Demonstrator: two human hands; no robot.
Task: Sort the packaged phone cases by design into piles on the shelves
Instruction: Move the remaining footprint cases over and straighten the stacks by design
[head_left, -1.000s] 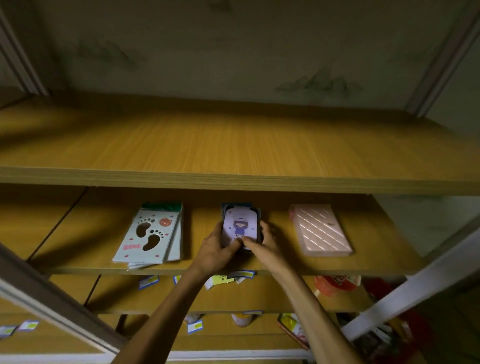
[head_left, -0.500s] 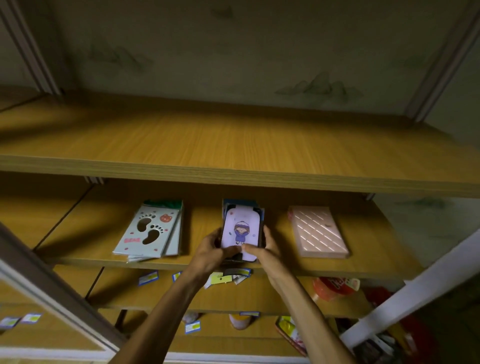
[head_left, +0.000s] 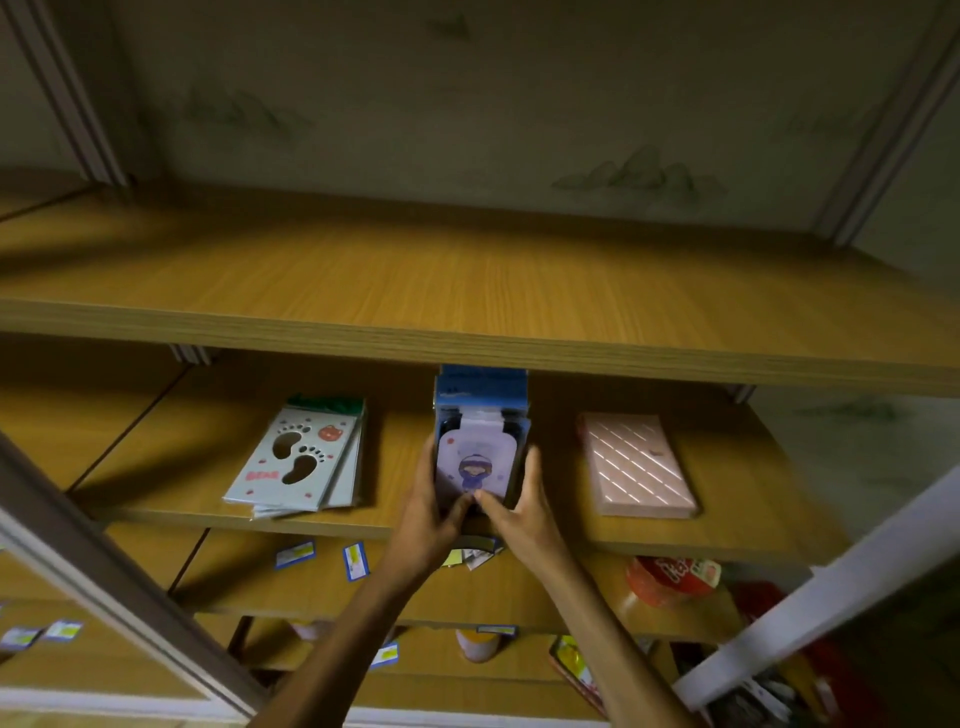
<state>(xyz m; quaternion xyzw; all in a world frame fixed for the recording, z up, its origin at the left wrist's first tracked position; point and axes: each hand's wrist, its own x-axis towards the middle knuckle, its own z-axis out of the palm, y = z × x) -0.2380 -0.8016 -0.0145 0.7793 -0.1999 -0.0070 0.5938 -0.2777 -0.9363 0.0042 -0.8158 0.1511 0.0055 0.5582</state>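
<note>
A stack of packaged phone cases with a lilac cartoon-girl design (head_left: 475, 457) and blue card tops sits mid-shelf on the middle wooden shelf (head_left: 737, 525). My left hand (head_left: 431, 512) grips the stack's left side, thumb on its front edge. On the stack's right side my right hand (head_left: 519, 506) holds it the same way. A pile of white footprint-design packages (head_left: 296, 460) lies to the left. A pink pile with diagonal stripes (head_left: 636, 470) lies to the right.
The wide upper shelf (head_left: 467, 280) overhangs the stack's back end. Price labels (head_left: 355, 559) hang on the lower shelf edge. A red packet (head_left: 670, 574) and other goods sit on lower shelves at right. White frame bars (head_left: 831, 597) cross both lower corners.
Both hands slid the cartoon-girl stack a little toward me and squared it; its blue tops now show. The view tilted slightly.
</note>
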